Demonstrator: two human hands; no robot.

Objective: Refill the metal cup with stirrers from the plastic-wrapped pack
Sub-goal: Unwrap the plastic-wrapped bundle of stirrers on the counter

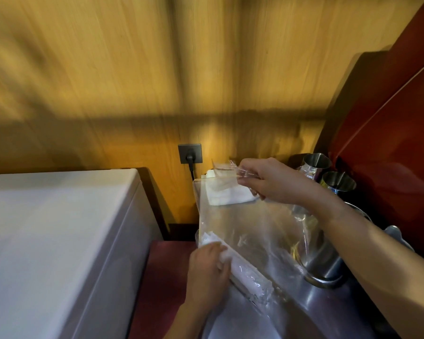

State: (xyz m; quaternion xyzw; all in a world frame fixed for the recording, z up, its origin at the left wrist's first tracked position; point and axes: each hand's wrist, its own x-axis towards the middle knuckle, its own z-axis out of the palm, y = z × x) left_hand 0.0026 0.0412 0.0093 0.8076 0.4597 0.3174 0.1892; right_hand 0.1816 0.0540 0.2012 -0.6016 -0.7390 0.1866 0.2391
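Note:
A clear plastic pack [250, 231] is stretched between both hands above the metal counter. My left hand [207, 270] grips its lower end, where a white bundle [245, 272], apparently the stirrers, lies inside the wrap. My right hand [269, 182] pinches the upper edge of the plastic and holds it up. A large metal cup [326, 265] stands on the counter behind the plastic, partly hidden by it and by my right forearm. What is inside the cup is too blurred to tell.
Two smaller steel cups [315, 165] [338, 183] stand at the back right beside a red machine [389, 133]. A folded white cloth [227, 194] lies behind the pack. A white chest appliance [59, 228] fills the left. A wall socket with a plug [190, 154] sits on the wooden wall.

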